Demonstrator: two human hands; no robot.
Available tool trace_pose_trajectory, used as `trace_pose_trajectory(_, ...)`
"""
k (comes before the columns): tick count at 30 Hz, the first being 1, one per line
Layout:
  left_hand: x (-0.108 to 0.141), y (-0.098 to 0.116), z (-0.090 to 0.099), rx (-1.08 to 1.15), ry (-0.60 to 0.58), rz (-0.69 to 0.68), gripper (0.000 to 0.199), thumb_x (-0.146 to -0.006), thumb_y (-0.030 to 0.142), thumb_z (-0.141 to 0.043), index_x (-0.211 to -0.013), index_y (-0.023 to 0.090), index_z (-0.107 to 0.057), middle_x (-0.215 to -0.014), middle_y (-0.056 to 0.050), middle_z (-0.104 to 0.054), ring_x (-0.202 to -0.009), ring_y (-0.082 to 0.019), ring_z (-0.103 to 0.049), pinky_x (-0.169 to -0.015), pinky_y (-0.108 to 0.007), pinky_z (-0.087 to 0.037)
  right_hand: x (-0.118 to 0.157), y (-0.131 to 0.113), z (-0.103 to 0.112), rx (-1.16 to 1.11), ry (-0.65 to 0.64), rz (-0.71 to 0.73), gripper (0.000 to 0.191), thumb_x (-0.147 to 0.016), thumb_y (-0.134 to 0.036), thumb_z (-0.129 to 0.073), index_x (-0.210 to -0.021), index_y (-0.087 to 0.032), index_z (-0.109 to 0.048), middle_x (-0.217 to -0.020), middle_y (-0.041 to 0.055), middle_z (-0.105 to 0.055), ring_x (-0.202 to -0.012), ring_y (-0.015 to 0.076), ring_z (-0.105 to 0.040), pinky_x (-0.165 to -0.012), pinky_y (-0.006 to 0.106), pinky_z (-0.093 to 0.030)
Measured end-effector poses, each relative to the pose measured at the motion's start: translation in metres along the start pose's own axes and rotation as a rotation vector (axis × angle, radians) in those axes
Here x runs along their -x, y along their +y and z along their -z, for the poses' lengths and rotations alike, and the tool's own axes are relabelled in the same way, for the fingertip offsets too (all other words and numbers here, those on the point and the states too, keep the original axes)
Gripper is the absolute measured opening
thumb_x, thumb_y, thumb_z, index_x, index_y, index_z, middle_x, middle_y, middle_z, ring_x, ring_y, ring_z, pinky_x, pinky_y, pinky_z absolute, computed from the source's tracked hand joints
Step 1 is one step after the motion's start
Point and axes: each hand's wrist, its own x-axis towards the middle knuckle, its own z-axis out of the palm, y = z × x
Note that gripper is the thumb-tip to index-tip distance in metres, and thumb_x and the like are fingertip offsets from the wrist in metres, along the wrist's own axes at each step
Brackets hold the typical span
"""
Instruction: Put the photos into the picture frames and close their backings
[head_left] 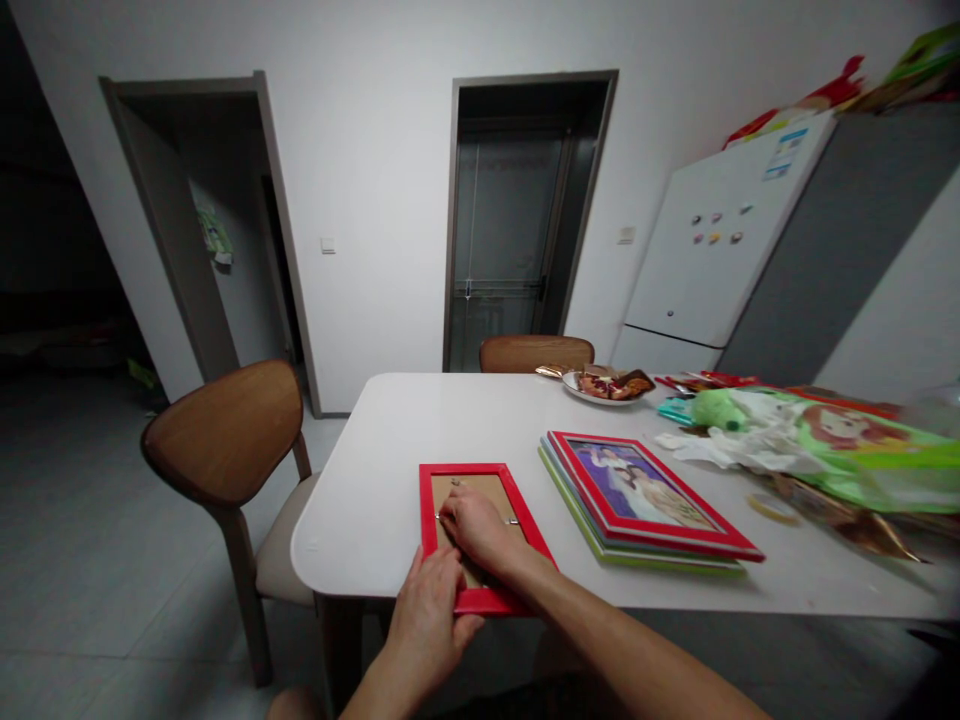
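A red picture frame (517, 500) lies face down near the table's front edge, its brown backing board (480, 484) facing up. Small metal clips show at the board's sides and top. My left hand (431, 605) grips the frame's lower left side, thumb near the bottom edge. My right hand (474, 525) reaches across the board, fingers bent and pinched at the clip on the left side; the fingertips are partly hidden. To the right lies a stack of picture frames, a red one (637, 485) with a photo on top and a green one (585, 535) at the bottom.
Behind the stack stands a plate of food (604, 398). A roll of tape (772, 508), crumpled tissues (727, 437) and green bags (855, 455) crowd the table's right side. Wooden chairs stand at the left (232, 430) and far side (536, 352). A fridge (720, 240) is at the back right.
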Motion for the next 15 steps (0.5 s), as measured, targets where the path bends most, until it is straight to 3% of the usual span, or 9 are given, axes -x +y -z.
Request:
trace_pose_trajectory(4,-0.001,0.001,0.001,0.019,0.011,-0.008,0.053,-0.063,0.019,-0.058,-0.113,0.014,-0.043,-0.118,-0.011,-0.05,-0.11,-0.025,-0.044,-0.096,-0.044,-0.031,0.003,0.0,-0.001,-0.011,-0.032,0.054,0.022,-0.071,-0.011,-0.045,-0.056,-0.012,-0.061,-0.068,0.0054,-0.058,-0.061,0.01,-0.047,-0.055,0.02,-0.031)
trace_pose_trajectory(7,0.0,0.003,0.004,-0.007,-0.015,-0.004,0.056,-0.062,0.018,-0.059,-0.115,0.012,-0.041,-0.121,-0.014,-0.047,-0.113,-0.026,-0.041,-0.098,-0.048,-0.027,0.0,0.007,0.002,-0.035,-0.022,0.075,0.022,-0.073,-0.019,-0.046,-0.058,-0.013,-0.061,-0.066,0.0039,-0.058,-0.06,0.0096,-0.048,-0.054,0.02,-0.03)
trace_pose_trajectory(12,0.005,0.006,0.007,-0.037,-0.051,0.015,0.057,-0.061,0.017,-0.06,-0.115,0.011,-0.044,-0.117,-0.015,-0.05,-0.112,-0.027,-0.042,-0.099,-0.048,-0.025,-0.019,0.031,0.0,-0.15,0.081,-0.259,0.027,-0.077,-0.031,-0.044,-0.066,-0.014,-0.061,-0.061,0.003,-0.059,-0.054,0.0091,-0.047,-0.047,0.021,-0.026)
trace_pose_trajectory(15,0.006,0.007,0.006,-0.05,-0.054,0.009,0.057,-0.061,0.017,-0.06,-0.115,0.012,-0.043,-0.118,-0.014,-0.05,-0.112,-0.028,-0.042,-0.099,-0.05,-0.026,-0.029,0.041,-0.006,-0.144,0.072,-0.364,0.028,-0.076,-0.037,-0.045,-0.068,-0.015,-0.061,-0.063,0.0036,-0.061,-0.052,0.0096,-0.047,-0.043,0.021,-0.023)
